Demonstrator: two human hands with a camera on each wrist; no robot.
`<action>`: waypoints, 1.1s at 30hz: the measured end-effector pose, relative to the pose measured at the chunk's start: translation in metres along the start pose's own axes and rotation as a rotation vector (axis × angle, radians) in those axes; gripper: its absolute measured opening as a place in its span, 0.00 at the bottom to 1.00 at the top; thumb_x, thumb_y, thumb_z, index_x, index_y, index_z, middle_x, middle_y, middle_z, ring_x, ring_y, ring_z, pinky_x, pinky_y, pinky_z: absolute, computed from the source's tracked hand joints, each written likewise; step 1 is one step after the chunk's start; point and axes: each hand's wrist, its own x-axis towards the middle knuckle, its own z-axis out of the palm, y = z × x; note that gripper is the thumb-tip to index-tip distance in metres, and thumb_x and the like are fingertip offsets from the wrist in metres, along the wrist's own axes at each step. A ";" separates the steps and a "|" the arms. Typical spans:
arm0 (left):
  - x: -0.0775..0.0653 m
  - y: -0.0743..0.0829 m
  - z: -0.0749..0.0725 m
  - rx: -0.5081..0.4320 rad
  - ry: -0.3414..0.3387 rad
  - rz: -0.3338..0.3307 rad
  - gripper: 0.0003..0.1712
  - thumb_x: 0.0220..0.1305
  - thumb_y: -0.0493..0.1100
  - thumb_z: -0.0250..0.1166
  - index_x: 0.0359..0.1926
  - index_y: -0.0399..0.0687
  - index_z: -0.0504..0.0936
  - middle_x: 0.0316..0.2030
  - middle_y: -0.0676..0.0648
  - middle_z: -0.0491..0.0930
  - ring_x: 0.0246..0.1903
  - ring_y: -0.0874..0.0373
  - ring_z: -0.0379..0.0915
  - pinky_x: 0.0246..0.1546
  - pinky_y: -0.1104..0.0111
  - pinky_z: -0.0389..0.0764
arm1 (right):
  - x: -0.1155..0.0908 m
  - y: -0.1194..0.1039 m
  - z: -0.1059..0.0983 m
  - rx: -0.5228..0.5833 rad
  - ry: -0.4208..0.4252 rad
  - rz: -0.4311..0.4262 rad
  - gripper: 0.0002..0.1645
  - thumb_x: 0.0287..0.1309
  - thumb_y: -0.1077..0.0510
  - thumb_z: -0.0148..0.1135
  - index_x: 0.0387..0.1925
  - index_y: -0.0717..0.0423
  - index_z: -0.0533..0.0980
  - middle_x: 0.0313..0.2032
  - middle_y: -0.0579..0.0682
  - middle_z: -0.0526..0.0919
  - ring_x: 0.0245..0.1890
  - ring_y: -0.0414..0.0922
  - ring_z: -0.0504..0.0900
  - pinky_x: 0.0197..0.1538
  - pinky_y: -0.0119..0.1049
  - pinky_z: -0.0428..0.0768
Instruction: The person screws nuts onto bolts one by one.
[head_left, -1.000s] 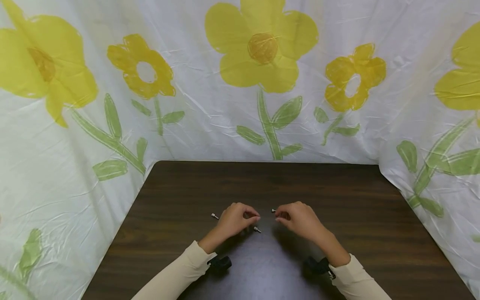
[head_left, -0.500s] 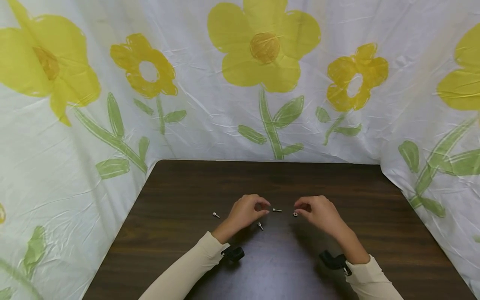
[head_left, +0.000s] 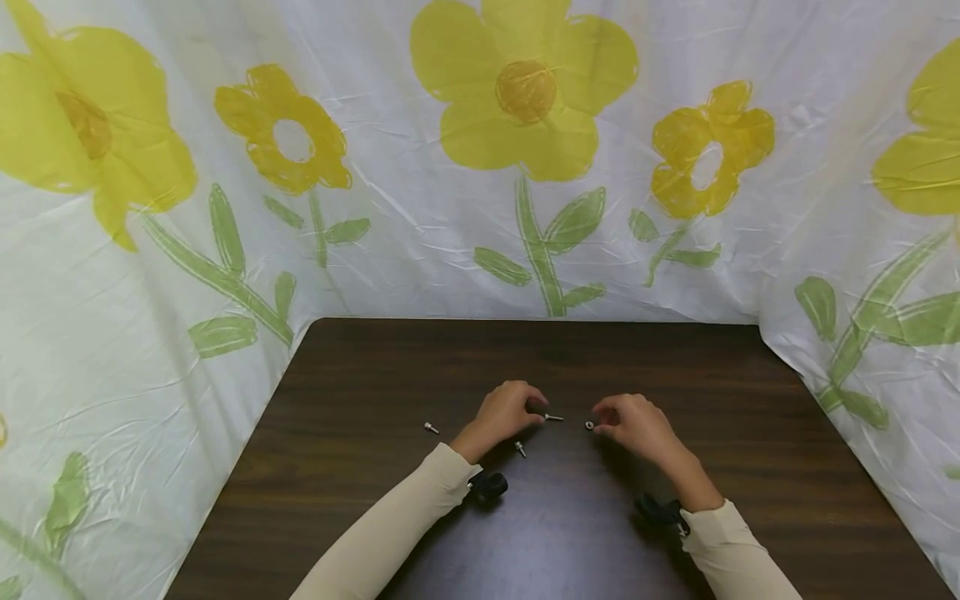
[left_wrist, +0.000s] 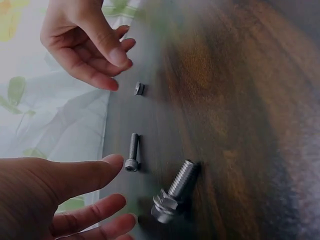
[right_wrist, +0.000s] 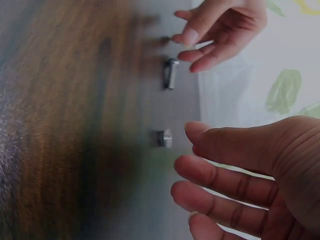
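Observation:
A slim socket-head bolt [left_wrist: 132,152] lies on the dark table between my two hands. My left hand [head_left: 506,414] is at its head end, thumb and fingers apart on either side. Whether the thumb touches the bolt, I cannot tell. To the right of that bolt, a small metal nut [right_wrist: 164,138] sits on the table. Close beside the nut is my right hand [head_left: 636,423], its fingers spread loosely with nothing between them. A thicker bolt [left_wrist: 175,192] with a hex part near its head lies nearer me, below the left hand.
Another short bolt [head_left: 431,427] lies to the left of the left hand. The brown wood-grain table [head_left: 675,367] meets a white curtain [head_left: 405,250] with yellow flowers at its back and sides. A black wrist camera [head_left: 489,485] hangs under the left sleeve.
My right hand has drawn back to the right, leaving the slim bolt and the nut in sight on the table. The left hand has moved right and away from me, up to the bolt's head.

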 end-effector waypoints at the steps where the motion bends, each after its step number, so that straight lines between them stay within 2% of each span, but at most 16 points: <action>1: 0.001 0.000 0.001 -0.006 -0.005 -0.001 0.13 0.58 0.45 0.78 0.44 0.54 0.91 0.38 0.53 0.87 0.39 0.60 0.81 0.36 0.64 0.81 | 0.001 0.002 0.003 0.002 -0.007 0.012 0.12 0.53 0.58 0.78 0.41 0.54 0.86 0.29 0.41 0.85 0.29 0.39 0.82 0.30 0.40 0.80; 7: 0.005 -0.002 0.007 0.010 -0.015 0.002 0.11 0.55 0.46 0.79 0.41 0.55 0.91 0.37 0.55 0.87 0.39 0.61 0.82 0.38 0.66 0.82 | 0.006 0.002 0.012 0.008 -0.034 0.062 0.12 0.53 0.56 0.78 0.38 0.52 0.85 0.28 0.41 0.85 0.28 0.39 0.81 0.29 0.41 0.79; 16: 0.009 -0.003 0.014 0.048 -0.008 -0.030 0.09 0.54 0.48 0.80 0.37 0.58 0.91 0.36 0.56 0.84 0.39 0.62 0.80 0.36 0.67 0.81 | 0.011 0.002 0.018 0.018 -0.045 0.085 0.10 0.54 0.57 0.78 0.37 0.51 0.84 0.27 0.40 0.83 0.27 0.38 0.79 0.28 0.40 0.77; 23: 0.013 -0.003 0.018 0.035 0.020 -0.008 0.07 0.55 0.47 0.80 0.33 0.57 0.90 0.33 0.56 0.81 0.35 0.63 0.76 0.33 0.69 0.78 | 0.012 0.004 0.018 0.014 -0.024 0.097 0.08 0.53 0.59 0.78 0.34 0.48 0.84 0.26 0.39 0.83 0.28 0.38 0.79 0.30 0.41 0.77; 30: 0.014 -0.003 0.020 0.008 0.023 -0.007 0.05 0.56 0.44 0.79 0.29 0.55 0.89 0.30 0.57 0.81 0.33 0.63 0.76 0.33 0.69 0.77 | 0.013 0.004 0.018 0.008 -0.036 0.086 0.07 0.54 0.58 0.77 0.30 0.48 0.83 0.24 0.38 0.82 0.27 0.38 0.78 0.30 0.41 0.77; 33: 0.013 -0.003 0.019 -0.002 0.014 -0.007 0.05 0.57 0.44 0.78 0.29 0.54 0.89 0.29 0.57 0.82 0.33 0.63 0.77 0.34 0.69 0.78 | 0.013 0.004 0.020 -0.011 -0.046 0.041 0.06 0.55 0.59 0.77 0.29 0.49 0.84 0.25 0.39 0.82 0.26 0.37 0.78 0.31 0.40 0.79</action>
